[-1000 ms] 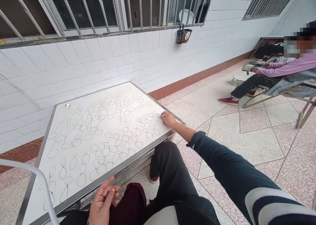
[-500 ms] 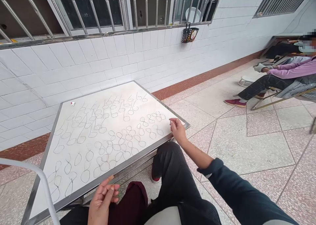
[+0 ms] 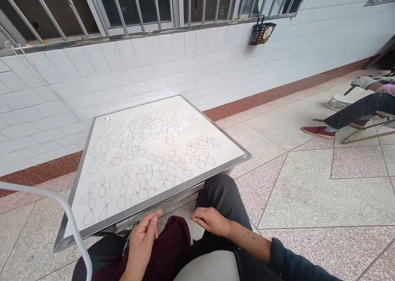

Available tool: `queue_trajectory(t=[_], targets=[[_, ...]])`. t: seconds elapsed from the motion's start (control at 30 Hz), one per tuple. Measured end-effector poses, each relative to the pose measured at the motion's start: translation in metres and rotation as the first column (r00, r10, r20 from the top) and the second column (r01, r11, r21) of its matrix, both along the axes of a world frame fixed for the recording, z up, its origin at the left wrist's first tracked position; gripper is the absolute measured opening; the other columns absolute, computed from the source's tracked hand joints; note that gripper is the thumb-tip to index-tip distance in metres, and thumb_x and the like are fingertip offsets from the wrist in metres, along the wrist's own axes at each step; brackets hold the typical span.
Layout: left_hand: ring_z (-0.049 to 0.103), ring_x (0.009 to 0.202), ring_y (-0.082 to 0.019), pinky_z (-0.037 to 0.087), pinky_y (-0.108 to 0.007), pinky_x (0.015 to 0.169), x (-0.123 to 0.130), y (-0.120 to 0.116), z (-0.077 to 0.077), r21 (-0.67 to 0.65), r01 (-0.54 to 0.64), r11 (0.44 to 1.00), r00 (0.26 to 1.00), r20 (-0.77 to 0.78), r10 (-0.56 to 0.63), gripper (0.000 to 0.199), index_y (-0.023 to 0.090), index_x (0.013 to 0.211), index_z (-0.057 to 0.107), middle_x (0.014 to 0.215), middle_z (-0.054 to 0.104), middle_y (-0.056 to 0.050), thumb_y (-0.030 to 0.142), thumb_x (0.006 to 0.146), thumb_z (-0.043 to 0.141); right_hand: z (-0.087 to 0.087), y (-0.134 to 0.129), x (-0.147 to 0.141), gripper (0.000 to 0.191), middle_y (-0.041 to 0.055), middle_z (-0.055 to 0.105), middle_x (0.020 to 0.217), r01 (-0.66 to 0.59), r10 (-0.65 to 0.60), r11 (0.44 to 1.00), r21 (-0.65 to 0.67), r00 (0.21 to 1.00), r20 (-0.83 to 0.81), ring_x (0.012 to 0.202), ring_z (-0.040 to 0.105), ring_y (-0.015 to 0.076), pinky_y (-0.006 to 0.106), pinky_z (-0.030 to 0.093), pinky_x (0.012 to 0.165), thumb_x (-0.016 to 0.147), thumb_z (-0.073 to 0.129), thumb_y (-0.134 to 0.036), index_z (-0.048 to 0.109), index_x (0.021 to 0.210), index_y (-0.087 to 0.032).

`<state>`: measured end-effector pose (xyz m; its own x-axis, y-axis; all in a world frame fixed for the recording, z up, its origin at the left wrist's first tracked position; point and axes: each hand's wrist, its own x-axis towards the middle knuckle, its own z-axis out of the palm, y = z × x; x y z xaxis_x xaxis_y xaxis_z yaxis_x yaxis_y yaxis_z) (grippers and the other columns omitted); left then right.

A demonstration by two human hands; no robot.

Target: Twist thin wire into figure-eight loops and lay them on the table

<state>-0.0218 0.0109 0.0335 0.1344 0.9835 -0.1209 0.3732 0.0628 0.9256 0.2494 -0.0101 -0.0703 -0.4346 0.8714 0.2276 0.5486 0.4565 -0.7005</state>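
Many thin dark wire loops (image 3: 121,202), several shaped like figure eights, lie spread over a white table (image 3: 212,124) with a metal edge. My left hand (image 3: 145,233) is closed just in front of the near edge, its thumb and index finger pressed together; a small tan piece shows at the fingertips, too small to name. Over my right thigh, off the table, my right hand (image 3: 211,221) has its fingers bent together, and what they hold, if anything, is too small to see.
A small red and white item (image 3: 107,119) sits at the table's far left corner. A pale curved tube (image 3: 72,215) crosses the left side. Beyond the table stands a tiled wall with a hanging basket (image 3: 261,33). At right a person's leg (image 3: 354,110) reaches toward the floor.
My right hand has moved from the table's right corner back over my lap, near my left hand. The fingers of my left hand have drawn closer together. The view has turned left.
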Motion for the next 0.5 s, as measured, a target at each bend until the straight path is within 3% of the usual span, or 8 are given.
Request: queue_trajectory(t=[0.1, 0.2, 0.33, 0.5], targets=[[0.052, 0.049, -0.013, 0.046, -0.024, 0.053, 0.004, -0.003, 0.002, 0.154, 0.078, 0.985, 0.992, -0.106, -0.062, 0.042, 0.018, 0.110, 0.070, 0.053, 0.054, 0.002, 0.048, 0.091, 0.048, -0.002, 0.004, -0.004, 0.025, 0.0066, 0.070, 0.094, -0.008, 0.009, 1.000, -0.024, 1.000, 0.006, 0.086, 0.066, 0.0155, 0.024, 0.051, 0.078, 0.095, 0.042, -0.023, 0.065, 0.102, -0.018], [0.060, 0.055, -0.013, 0.052, -0.025, 0.059, 0.007, -0.005, -0.001, 0.324, 0.208, 0.923, 0.967, -0.208, -0.145, 0.033, 0.019, 0.107, 0.070, 0.067, 0.067, -0.002, 0.037, 0.095, 0.045, -0.002, 0.004, -0.006, 0.027, 0.0069, 0.070, 0.096, -0.031, 0.032, 0.999, -0.045, 0.999, 0.026, 0.089, 0.066, 0.0160, 0.025, 0.051, 0.080, 0.096, 0.040, -0.024, 0.065, 0.103, -0.018], [0.069, 0.085, -0.017, 0.055, -0.028, 0.078, 0.010, -0.006, -0.006, 0.539, 0.426, 0.727, 0.890, -0.394, -0.230, 0.026, 0.020, 0.110, 0.067, 0.096, 0.074, -0.006, 0.022, 0.095, 0.046, -0.003, 0.002, -0.008, 0.029, 0.0066, 0.070, 0.094, -0.027, 0.031, 0.997, -0.069, 0.998, 0.060, 0.087, 0.066, 0.0161, 0.025, 0.051, 0.079, 0.098, 0.039, -0.029, 0.066, 0.102, -0.019], [0.064, 0.067, -0.017, 0.053, -0.028, 0.061, 0.012, -0.006, 0.006, 0.542, 0.671, 0.505, 0.715, -0.654, -0.248, 0.030, 0.016, 0.118, 0.062, 0.075, 0.069, -0.006, 0.017, 0.095, 0.043, -0.005, 0.001, -0.012, 0.030, 0.0066, 0.070, 0.091, -0.020, 0.025, 0.997, -0.072, 0.998, 0.061, 0.083, 0.067, 0.0179, 0.027, 0.052, 0.076, 0.098, 0.037, -0.030, 0.066, 0.098, -0.020]])
